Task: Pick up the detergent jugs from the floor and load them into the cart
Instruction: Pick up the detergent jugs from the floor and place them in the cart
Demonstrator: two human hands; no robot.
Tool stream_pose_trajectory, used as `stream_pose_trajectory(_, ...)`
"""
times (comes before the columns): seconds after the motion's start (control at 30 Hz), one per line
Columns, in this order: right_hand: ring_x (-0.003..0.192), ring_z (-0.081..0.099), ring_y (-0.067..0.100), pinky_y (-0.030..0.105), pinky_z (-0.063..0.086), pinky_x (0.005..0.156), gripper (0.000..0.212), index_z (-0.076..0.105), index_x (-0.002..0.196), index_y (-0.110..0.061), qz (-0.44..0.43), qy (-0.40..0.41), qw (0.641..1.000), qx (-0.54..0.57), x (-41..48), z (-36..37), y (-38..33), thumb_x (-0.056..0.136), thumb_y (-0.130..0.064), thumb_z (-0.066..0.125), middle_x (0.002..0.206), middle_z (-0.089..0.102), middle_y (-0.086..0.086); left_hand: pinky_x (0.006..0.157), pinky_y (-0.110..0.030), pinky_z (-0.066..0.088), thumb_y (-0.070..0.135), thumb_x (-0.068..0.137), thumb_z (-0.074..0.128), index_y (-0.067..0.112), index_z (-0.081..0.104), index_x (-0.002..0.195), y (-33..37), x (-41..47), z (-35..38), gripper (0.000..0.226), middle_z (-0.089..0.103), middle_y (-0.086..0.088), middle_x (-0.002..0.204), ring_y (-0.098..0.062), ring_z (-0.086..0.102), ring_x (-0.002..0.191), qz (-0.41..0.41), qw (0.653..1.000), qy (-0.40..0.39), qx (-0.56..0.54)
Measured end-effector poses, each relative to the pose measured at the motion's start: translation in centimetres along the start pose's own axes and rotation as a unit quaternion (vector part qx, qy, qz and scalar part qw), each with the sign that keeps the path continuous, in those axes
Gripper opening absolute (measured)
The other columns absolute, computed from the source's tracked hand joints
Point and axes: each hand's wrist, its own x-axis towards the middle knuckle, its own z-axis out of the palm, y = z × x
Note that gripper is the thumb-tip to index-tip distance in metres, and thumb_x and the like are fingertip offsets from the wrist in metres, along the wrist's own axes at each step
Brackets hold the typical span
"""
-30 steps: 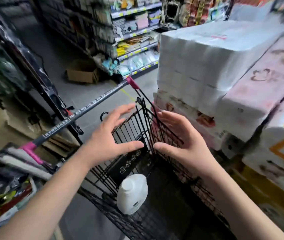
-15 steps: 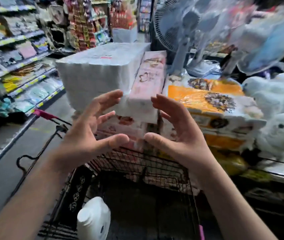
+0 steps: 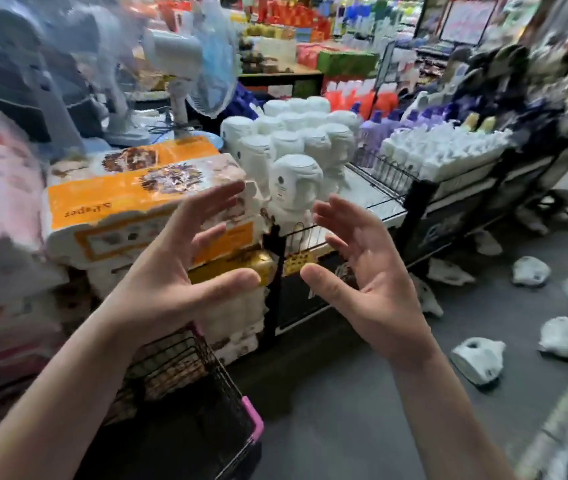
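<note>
Shop floor | detergent jugs lay right of fingers | cart sat below | left hand, right hand: fingers spread, empty

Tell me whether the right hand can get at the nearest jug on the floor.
Probably, with a stoop: the right hand is open and empty, and nothing stands between it and the jug.

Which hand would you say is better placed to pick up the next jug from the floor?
Probably the right hand: both hands are open and empty, but the white jugs lie on the floor to the right, while the left hand is nearer the cart.
</note>
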Motion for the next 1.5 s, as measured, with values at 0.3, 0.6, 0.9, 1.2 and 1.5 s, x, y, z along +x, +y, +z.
stream_pose_trajectory(0.3,0.144,0.052,0.019,0.042,0.039,0.120,0.076,0.045,0.149,-0.026,0.014,0.131,0.988,-0.078,-0.4,-21.3,3.4,0.085,-0.040,0.083,0.149,0.060,-0.003,0.124,-0.053,0.034,0.064,0.082,0.079,0.021,0.037,0.158,-1.6,15.7,18.7,0.097,0.043,0.009,0.165,-0.014,0.035,0.156,0.040,0.991,-0.116,-0.047)
stream_pose_trajectory(0.6,0.143,0.052,0.015,0.041,0.039,0.120,0.072,0.047,0.146,-0.032,0.057,0.203,0.967,-0.144,-1.0,-37.7,6.2,0.083,-0.034,0.082,0.147,0.061,-0.007,0.124,-0.056,0.034,0.066,0.081,0.078,0.026,0.040,0.156,-3.3,27.2,34.5,0.093,0.045,0.010,0.162,-0.014,0.037,0.155,0.051,0.972,-0.202,-0.113)
stream_pose_trajectory(0.9,0.143,0.052,0.015,0.042,0.039,0.120,0.073,0.048,0.147,-0.029,0.107,0.284,0.931,-0.202,-0.7,-49.3,10.7,0.084,-0.040,0.084,0.146,0.061,-0.009,0.124,-0.051,0.035,0.065,0.082,0.077,0.022,0.039,0.157,-7.4,38.2,47.8,0.095,0.043,0.012,0.163,-0.011,0.036,0.155,0.069,0.937,-0.301,-0.165)
stream_pose_trajectory(1.2,0.141,0.054,0.014,0.043,0.040,0.120,0.070,0.049,0.146,-0.029,0.138,0.348,0.894,-0.246,7.0,-61.5,16.7,0.085,-0.028,0.083,0.145,0.062,-0.009,0.124,-0.051,0.035,0.065,0.080,0.079,0.024,0.040,0.156,-12.5,54.6,58.8,0.094,0.045,0.014,0.162,-0.010,0.037,0.154,0.097,0.904,-0.360,-0.209)
stream_pose_trajectory(1.5,0.140,0.055,0.013,0.043,0.040,0.120,0.070,0.049,0.147,-0.029,0.158,0.399,0.863,-0.266,12.6,-73.1,20.9,0.085,-0.030,0.083,0.143,0.063,-0.011,0.124,-0.051,0.036,0.067,0.079,0.078,0.024,0.041,0.156,-15.9,67.7,69.3,0.095,0.047,0.014,0.160,-0.010,0.039,0.153,0.087,0.876,-0.411,-0.238)
